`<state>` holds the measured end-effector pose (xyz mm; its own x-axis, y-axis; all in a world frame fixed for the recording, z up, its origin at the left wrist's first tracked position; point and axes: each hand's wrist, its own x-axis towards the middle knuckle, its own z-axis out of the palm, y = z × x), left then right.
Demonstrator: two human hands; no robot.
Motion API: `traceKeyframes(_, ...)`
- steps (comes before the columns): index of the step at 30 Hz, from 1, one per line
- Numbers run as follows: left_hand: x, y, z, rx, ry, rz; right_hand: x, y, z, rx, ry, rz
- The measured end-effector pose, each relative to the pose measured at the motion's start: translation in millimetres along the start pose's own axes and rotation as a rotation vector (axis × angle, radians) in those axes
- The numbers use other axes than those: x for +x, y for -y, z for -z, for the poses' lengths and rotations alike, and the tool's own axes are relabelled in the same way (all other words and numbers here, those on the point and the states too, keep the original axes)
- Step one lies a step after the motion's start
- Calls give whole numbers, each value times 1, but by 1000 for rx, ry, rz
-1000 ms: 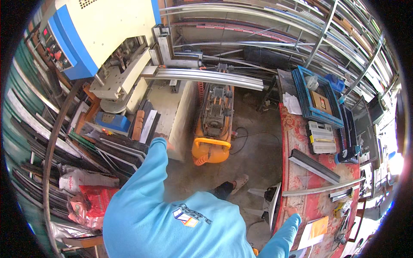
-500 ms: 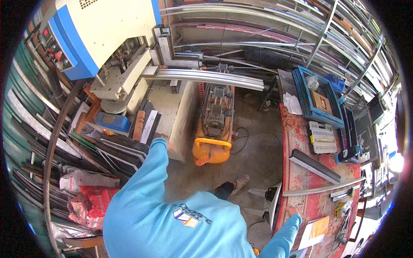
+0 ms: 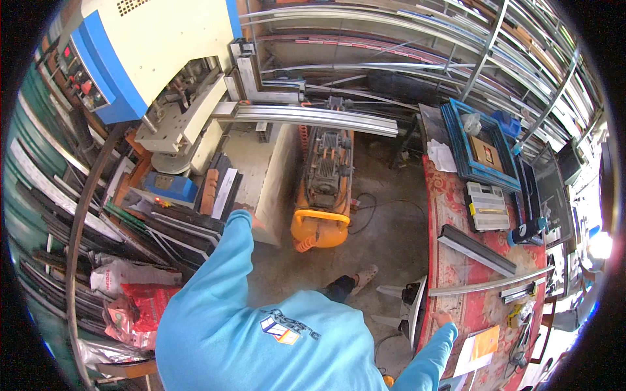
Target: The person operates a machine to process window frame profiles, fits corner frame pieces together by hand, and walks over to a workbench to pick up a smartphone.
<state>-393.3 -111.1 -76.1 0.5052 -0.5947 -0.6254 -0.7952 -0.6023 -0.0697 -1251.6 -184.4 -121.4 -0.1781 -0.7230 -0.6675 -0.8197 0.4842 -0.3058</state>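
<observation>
My left hand rests at the near edge of the machine's beige base; the blue sleeve covers most of it and its grip is hidden. Beside it on the base lie dark and white profile pieces and a brown block. My right hand lies on the red patterned cloth near the table's left edge, its fingers small in view and seemingly laid out with nothing in them. Near that hand are a long metal strip and a sheet of paper with an orange part.
A beige and blue machine with silver profiles across it stands at left. An orange compressor sits on the floor, a cable beside it. Blue frames, a case and a dark profile lie on the table. Racks of long bars line the back.
</observation>
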Motion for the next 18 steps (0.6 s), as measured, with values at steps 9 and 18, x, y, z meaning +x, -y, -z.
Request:
traceKeyframes(9,-29,1,14,8,40,19,2,17,-2,2,-3,34)
traceKeyframes(18,8,11,-7,63,8,5,-35,47,2,4,-55,-64)
